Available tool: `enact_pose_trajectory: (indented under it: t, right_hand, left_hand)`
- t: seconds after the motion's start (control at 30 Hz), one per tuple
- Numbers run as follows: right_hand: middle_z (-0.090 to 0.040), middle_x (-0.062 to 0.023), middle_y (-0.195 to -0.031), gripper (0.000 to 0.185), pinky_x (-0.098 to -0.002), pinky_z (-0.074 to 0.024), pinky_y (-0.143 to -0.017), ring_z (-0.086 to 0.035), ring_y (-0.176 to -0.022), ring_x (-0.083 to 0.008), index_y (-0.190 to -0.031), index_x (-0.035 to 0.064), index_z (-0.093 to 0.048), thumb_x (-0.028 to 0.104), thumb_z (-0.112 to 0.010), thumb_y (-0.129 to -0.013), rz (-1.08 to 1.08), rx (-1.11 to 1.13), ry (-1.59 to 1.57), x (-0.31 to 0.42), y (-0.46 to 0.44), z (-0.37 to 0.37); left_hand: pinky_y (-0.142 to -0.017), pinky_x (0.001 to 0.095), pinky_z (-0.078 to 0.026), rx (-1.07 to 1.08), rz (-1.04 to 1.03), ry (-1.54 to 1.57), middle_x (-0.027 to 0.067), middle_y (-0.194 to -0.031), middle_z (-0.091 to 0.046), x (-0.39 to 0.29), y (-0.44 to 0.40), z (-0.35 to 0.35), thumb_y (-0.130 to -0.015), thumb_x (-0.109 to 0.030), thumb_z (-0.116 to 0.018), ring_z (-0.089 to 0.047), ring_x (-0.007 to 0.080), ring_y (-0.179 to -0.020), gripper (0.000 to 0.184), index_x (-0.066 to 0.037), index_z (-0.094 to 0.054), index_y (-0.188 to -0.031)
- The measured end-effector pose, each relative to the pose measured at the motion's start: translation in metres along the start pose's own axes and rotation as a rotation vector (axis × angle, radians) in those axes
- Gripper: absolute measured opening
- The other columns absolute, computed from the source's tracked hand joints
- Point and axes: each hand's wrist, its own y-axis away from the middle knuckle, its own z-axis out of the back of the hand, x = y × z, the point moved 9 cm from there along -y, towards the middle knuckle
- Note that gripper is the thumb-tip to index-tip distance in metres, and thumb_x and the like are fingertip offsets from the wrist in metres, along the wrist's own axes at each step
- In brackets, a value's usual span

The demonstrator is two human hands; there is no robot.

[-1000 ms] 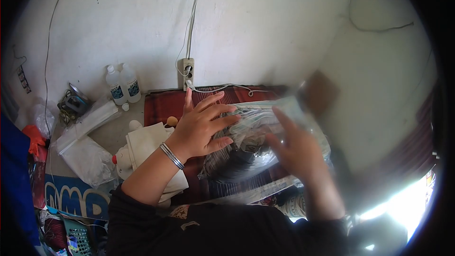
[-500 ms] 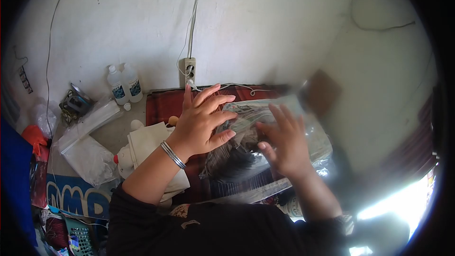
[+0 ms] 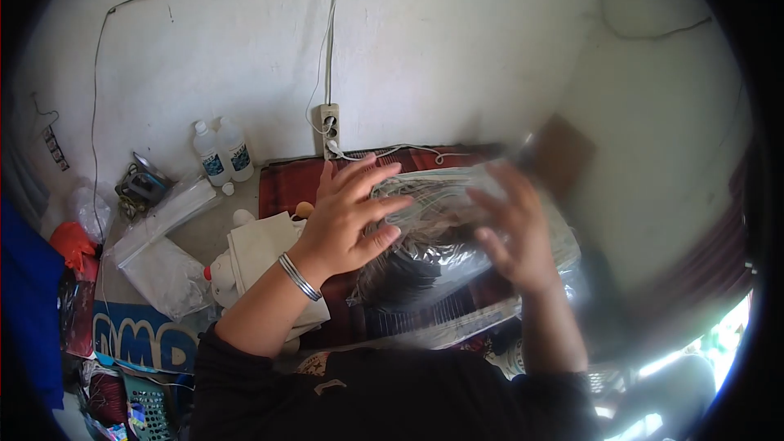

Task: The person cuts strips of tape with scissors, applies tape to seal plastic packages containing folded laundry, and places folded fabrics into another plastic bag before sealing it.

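A clear plastic bag (image 3: 457, 265) with dark, folded-looking contents lies on the red plaid cloth (image 3: 282, 188). Over its left side is my left hand (image 3: 347, 216), palm down with the fingers spread and a silver bangle at the wrist. My right hand (image 3: 520, 233) is over the bag's right part, fingers apart and slightly blurred. Neither hand grips anything; whether the fingertips touch the plastic I cannot tell. Folded cream cloth (image 3: 261, 245) lies beside my left forearm, partly covering a white item with a red tip.
Two white bottles (image 3: 210, 155) stand against the wall, left of a power strip (image 3: 329, 126) with a plugged-in white cable. Further left are clear plastic packaging (image 3: 167, 273), a dark corded device (image 3: 145, 186) and an orange bag (image 3: 73, 243). A green basket (image 3: 147, 408) sits at lower left.
My right hand has moved slightly right and its fingers have shifted. My left hand stays over the bag's left side. The whole view has shifted a little.
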Motion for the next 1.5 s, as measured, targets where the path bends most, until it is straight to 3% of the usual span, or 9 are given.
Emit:
enact_pose_trajectory:
  t: [0.4,0.53,0.6,0.67,0.77,0.97,1.03,1.37,1.5]
  right_hand:
    - [-0.054,-0.0231,-0.128,0.057,-0.0399,-0.0409,-0.1,-0.054,-0.118,-0.0344,-0.132,0.0097,-0.052,0.022,-0.07,-0.08,-0.543,0.026,-0.358,-0.117,0.054,-0.012]
    - [-0.042,-0.0235,-0.139,0.069,-0.0464,-0.0389,-0.101,-0.045,-0.125,-0.0373,-0.144,0.0136,-0.034,0.036,-0.062,-0.086,-0.463,-0.081,-0.894,-0.142,0.102,-0.027]
    - [-0.036,-0.0234,-0.144,0.072,-0.052,-0.0366,-0.102,-0.041,-0.128,-0.0404,-0.147,0.015,-0.028,0.044,-0.058,-0.088,-0.529,-0.085,-1.283,-0.153,0.136,-0.048]
    - [-0.027,-0.0218,-0.149,0.076,-0.0645,-0.0277,-0.102,-0.03,-0.132,-0.0472,-0.148,0.0162,-0.027,0.06,-0.047,-0.088,-1.096,0.248,-1.886,-0.139,0.194,-0.099]
    - [-0.03,-0.0183,-0.148,0.08,-0.0707,-0.0227,-0.099,-0.026,-0.133,-0.0488,-0.146,0.0168,-0.03,0.066,-0.044,-0.085,-1.513,0.445,-1.819,-0.141,0.272,-0.148]
    - [-0.048,-0.0132,-0.135,0.065,-0.0624,-0.0304,-0.103,-0.046,-0.123,-0.0325,-0.135,0.0106,-0.045,0.057,-0.047,-0.089,-1.04,0.781,-1.845,-0.128,0.27,-0.145]
    - [-0.048,-0.0156,-0.134,0.065,-0.0478,-0.0419,-0.101,-0.05,-0.12,-0.0303,-0.137,0.0063,-0.041,0.055,-0.041,-0.094,-0.968,0.533,-1.978,-0.148,0.286,-0.205]
    - [-0.049,-0.0173,-0.133,0.075,-0.0438,-0.0439,-0.098,-0.052,-0.117,-0.0316,-0.139,0.0069,-0.04,0.065,-0.038,-0.092,-1.13,0.606,-2.151,-0.14,0.226,-0.195]
    - [-0.05,-0.0163,-0.135,0.076,-0.0413,-0.0422,-0.1,-0.051,-0.119,-0.0303,-0.14,0.0073,-0.04,0.064,-0.043,-0.09,-1.132,0.509,-1.742,-0.171,0.198,-0.212]
  left_hand:
    - [-0.109,0.0652,-0.01,0.262,0.137,-0.384,0.004,-0.14,-0.048,-0.05,0.009,-0.021,-0.087,-0.048,-0.054,-0.029,0.0331,-0.138,0.04,-0.019,-0.07,-0.11]
    - [-0.11,0.0599,-0.012,0.106,0.12,0.046,0.0148,-0.151,-0.031,-0.068,0.052,-0.025,-0.094,-0.054,-0.037,-0.024,0.0355,-0.14,0.056,-0.016,-0.056,-0.131]
    - [-0.108,0.0627,-0.013,-0.494,0.683,0.708,0.0139,-0.155,-0.02,-0.047,0.107,-0.018,-0.095,-0.059,-0.028,-0.021,0.0366,-0.141,0.066,-0.017,-0.032,-0.147]
    - [-0.107,0.0644,-0.014,-0.467,1.067,0.906,0.0124,-0.155,-0.018,-0.042,0.174,-0.06,-0.094,-0.062,-0.027,-0.02,0.0373,-0.141,0.07,-0.018,-0.023,-0.149]
    - [-0.106,0.0659,-0.014,-0.341,1.544,1.266,0.0103,-0.157,-0.01,-0.061,0.241,-0.123,-0.092,-0.066,-0.028,-0.021,0.0398,-0.139,0.078,-0.022,-0.005,-0.151]
    - [-0.101,0.0576,-0.036,-0.234,1.516,1.589,0.0135,-0.138,-0.048,-0.111,0.225,-0.169,-0.091,-0.065,-0.036,-0.049,0.0355,-0.121,0.072,-0.016,-0.038,-0.143]
    - [-0.101,0.053,-0.039,-0.212,1.341,1.443,0.0138,-0.138,-0.047,-0.089,0.239,-0.18,-0.092,-0.065,-0.035,-0.051,0.0332,-0.119,0.072,-0.014,-0.036,-0.143]
    - [-0.109,0.0391,-0.035,-0.294,1.355,1.587,0.014,-0.143,-0.041,-0.043,0.202,-0.211,-0.096,-0.058,-0.034,-0.043,0.0253,-0.13,0.072,-0.006,-0.03,-0.146]
    - [-0.079,0.0348,-0.051,-0.265,1.544,1.312,0.0024,-0.1,-0.057,0.038,0.219,-0.231,-0.091,-0.058,-0.048,-0.056,0.0157,-0.084,0.056,-0.014,-0.049,-0.124]
